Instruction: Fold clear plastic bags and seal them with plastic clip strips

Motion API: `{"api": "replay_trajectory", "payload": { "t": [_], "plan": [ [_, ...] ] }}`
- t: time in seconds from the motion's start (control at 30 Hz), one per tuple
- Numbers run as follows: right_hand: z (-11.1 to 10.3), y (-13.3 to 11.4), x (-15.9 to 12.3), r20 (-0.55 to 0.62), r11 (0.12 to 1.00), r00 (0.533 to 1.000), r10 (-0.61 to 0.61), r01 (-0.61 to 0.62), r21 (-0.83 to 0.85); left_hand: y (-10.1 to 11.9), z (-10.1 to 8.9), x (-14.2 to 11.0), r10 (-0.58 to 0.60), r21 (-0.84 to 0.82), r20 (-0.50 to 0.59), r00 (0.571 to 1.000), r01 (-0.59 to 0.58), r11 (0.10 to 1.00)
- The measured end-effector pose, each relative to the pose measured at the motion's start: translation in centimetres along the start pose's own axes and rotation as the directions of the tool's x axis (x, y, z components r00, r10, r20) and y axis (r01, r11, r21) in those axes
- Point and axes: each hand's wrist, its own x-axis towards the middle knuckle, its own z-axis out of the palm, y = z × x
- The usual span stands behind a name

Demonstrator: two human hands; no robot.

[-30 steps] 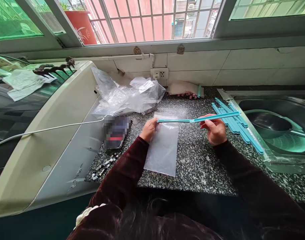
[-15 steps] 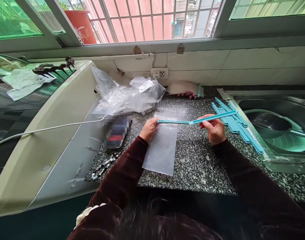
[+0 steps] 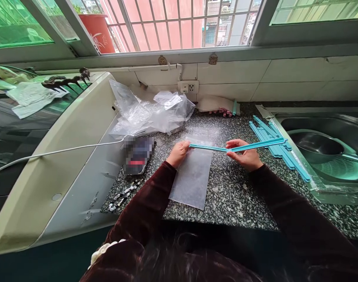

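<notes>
A long blue bag sealing clip [image 3: 257, 145] is unfolded, its two strips meeting at a hinge in a shallow bend. My left hand [image 3: 178, 153] is closed on the clip's left end, at the top edge of a clear plastic bag [image 3: 190, 180]. That bag hangs or lies flat below the left strip; whether the left fingers also pinch it I cannot tell. Close to the hinge, my right hand [image 3: 247, 156] pinches the clip between thumb and fingers. The free end of the right strip points toward a pile of similar blue clips [image 3: 272, 150] beside the sink.
Crumpled clear plastic bags [image 3: 155, 111] lie at the back left. A blurred phone [image 3: 137, 154] sits left of my left hand, with small black and white bits [image 3: 124, 196] nearby. A clipped bag [image 3: 215, 105] rests by the wall. A pan [image 3: 313, 143] stands in the sink [image 3: 302, 119].
My right hand has slid left along the clip to the hinge, its fingers now stretched toward it. Clip, bag and left hand have shifted slightly right and down in view.
</notes>
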Motion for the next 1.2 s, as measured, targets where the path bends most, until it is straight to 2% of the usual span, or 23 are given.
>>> {"api": "replay_trajectory", "payload": {
  "t": [0.1,0.3,0.5,0.63,0.77,0.83,0.9,1.0,1.2],
  "plan": [
    [0.1,0.1,0.0,-0.005,0.996,1.0,-0.02,0.02,-0.086,0.2,0.1,-0.1,-0.013,-0.015,0.01,1.0,0.013,1.0],
    [0.3,0.2,-0.1,-0.004,0.985,0.997,-0.077,0.075,-0.156,0.3,0.2,-0.2,-0.027,-0.081,0.015,1.0,0.028,0.996],
    [0.3,0.1,-0.2,-0.061,0.98,0.995,-0.075,0.062,-0.19,0.1,0.1,-0.1,-0.098,-0.268,0.072,0.993,0.114,0.957],
    [0.0,-0.1,-0.1,-0.202,0.983,0.976,-0.076,0.039,-0.179,0.0,-0.1,-0.2,-0.082,-0.306,0.147,0.986,0.124,0.944],
    [-0.3,0.2,0.1,-0.39,0.987,0.92,-0.045,-0.02,-0.162,0.1,-0.2,-0.3,-0.075,-0.257,0.201,0.977,0.126,0.958],
    [-0.3,0.5,0.2,-0.432,0.985,0.902,-0.02,-0.056,-0.162,0.2,0.0,-0.5,-0.06,-0.252,0.234,0.97,0.12,0.96],
    [-0.2,0.8,0.2,-0.428,0.982,0.904,-0.003,-0.077,-0.17,0.3,0.1,-0.7,-0.043,-0.257,0.273,0.961,0.116,0.959],
    [0.3,0.9,0.0,-0.366,0.978,0.931,-0.002,-0.074,-0.193,0.6,0.5,-1.2,-0.013,-0.267,0.331,0.943,0.107,0.958],
    [1.7,-0.1,-0.6,-0.182,0.971,0.98,-0.082,0.037,-0.238,0.6,0.7,-1.4,-0.014,-0.236,0.38,0.925,0.112,0.965]
  ]
}}
